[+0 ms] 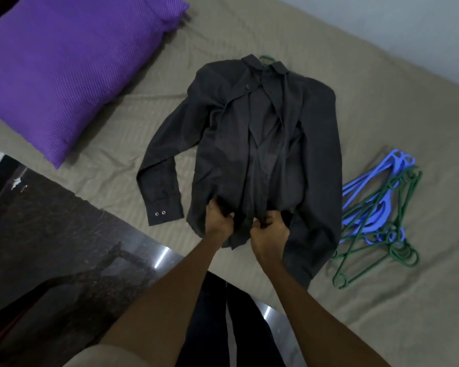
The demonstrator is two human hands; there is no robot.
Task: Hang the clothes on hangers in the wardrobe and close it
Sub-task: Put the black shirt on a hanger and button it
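Note:
A dark long-sleeved shirt lies face up on the bed, collar away from me. A green hanger hook sticks out at its collar; the hanger's body is hidden inside the shirt. My left hand pinches the left front edge of the shirt near the hem. My right hand pinches the right front edge beside it. The two hands are close together at the lower placket. One sleeve with two snap buttons on its cuff lies spread to the left.
A pile of blue and green hangers lies on the olive bedsheet right of the shirt. A purple pillow sits at the upper left. A dark glossy bed frame runs along the near left edge.

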